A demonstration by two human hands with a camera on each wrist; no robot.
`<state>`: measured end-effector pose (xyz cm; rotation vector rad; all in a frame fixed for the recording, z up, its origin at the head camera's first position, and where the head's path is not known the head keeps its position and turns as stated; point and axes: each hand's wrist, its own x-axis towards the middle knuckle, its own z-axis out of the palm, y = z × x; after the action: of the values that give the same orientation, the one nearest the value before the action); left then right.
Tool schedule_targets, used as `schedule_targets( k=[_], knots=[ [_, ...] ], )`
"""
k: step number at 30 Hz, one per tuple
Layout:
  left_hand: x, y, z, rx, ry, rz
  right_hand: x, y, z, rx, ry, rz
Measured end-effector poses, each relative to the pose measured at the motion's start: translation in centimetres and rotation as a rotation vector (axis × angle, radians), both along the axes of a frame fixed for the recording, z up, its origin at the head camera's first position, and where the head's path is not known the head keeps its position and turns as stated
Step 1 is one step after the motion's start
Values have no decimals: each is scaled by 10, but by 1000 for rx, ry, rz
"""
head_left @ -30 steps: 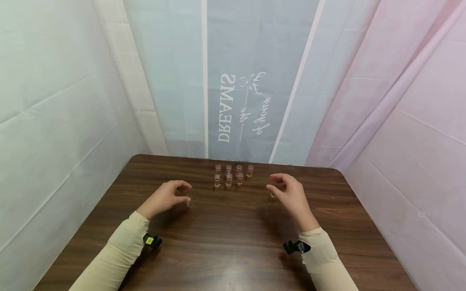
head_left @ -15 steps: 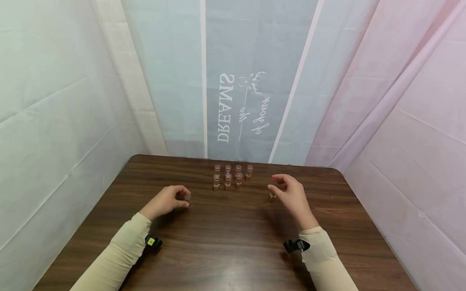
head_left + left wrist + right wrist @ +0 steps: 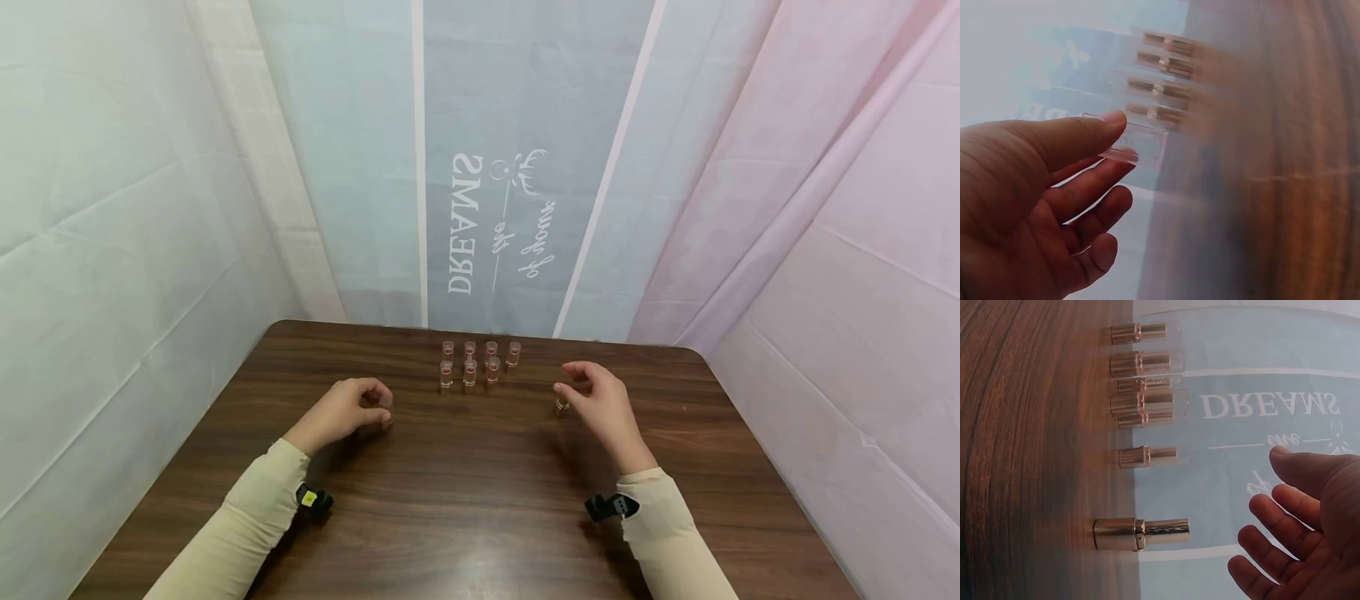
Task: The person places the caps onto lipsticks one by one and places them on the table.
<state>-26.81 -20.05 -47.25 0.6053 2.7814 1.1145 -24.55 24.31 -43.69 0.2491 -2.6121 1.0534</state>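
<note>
My left hand (image 3: pixel 347 412) is raised over the left part of the table and pinches a clear lipstick cap (image 3: pixel 1150 145) between thumb and forefinger. In the head view that cap is mostly hidden by the fingertips. On the right, my right hand (image 3: pixel 602 404) hovers by an uncapped gold lipstick tube (image 3: pixel 1141 534), which stands upright on the table. Its fingers are loosely bent, with a gap between them and the tube in the right wrist view. Further back, several gold lipsticks (image 3: pixel 470 375) stand upright in two rows, wearing clear caps.
The dark wood-grain table (image 3: pixel 450 500) has rounded far corners. Behind it hangs a blue-grey curtain (image 3: pixel 517 108) with white lettering, and pale cloth (image 3: pixel 112 208) closes in the sides. A black camera strap (image 3: pixel 313 500) sits on each wrist.
The cap in my left hand has turned, going from showing below the fingers to being mostly hidden behind them. My right hand has shifted slightly right; the standing lipsticks have stayed put.
</note>
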Motion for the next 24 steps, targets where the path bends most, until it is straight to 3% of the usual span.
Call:
schedule_targets(
  k=[7, 15, 24],
  knots=[
    [7, 7, 19, 9, 60, -35, -3, 7, -8, 27, -27, -42],
    [26, 23, 43, 60, 108, -61, -9, 13, -19, -1, -109, -87],
    [38, 31, 53, 60, 163, -99, -14, 14, -38, 16, -217, -153]
  ],
)
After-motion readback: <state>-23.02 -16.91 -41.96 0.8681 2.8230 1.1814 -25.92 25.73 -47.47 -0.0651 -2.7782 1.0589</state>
